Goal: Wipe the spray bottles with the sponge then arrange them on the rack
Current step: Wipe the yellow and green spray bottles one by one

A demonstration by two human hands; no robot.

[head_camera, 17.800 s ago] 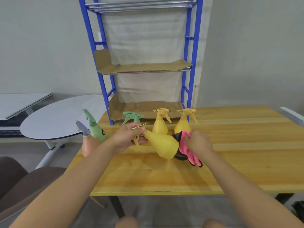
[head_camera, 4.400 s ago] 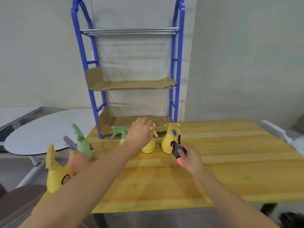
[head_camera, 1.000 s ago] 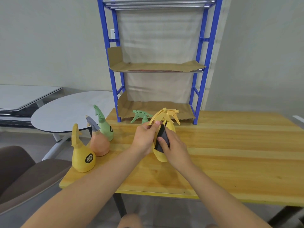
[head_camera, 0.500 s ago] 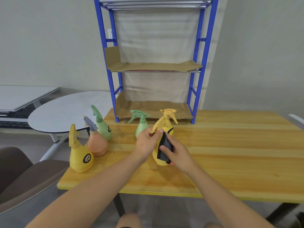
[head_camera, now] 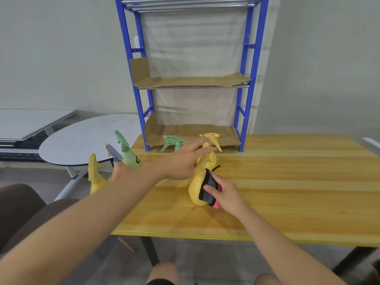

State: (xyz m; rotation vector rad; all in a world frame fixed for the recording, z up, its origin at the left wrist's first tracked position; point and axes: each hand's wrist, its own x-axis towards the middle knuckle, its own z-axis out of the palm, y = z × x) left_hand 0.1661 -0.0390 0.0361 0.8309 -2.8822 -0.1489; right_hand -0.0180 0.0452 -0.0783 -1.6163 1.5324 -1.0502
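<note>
On the wooden counter (head_camera: 287,171) before the blue rack (head_camera: 249,46), the right hand (head_camera: 225,193) is pinching the sponge (head_camera: 208,189) against the yellow bottle (head_camera: 195,190), wiping its belly; the left hand (head_camera: 181,162) is hovering, fingers (head_camera: 197,146) spread. Next likely needs a neck grip for shelving.

Soft, even indoor light fills the scene, bright and diffuse. The bench (head_camera: 287,182) carries a mild sheen and only faint shadows. Wide-angle distortion splays the rack (head_camera: 255,58) uprights and stretches the frame's lower corners.
</note>
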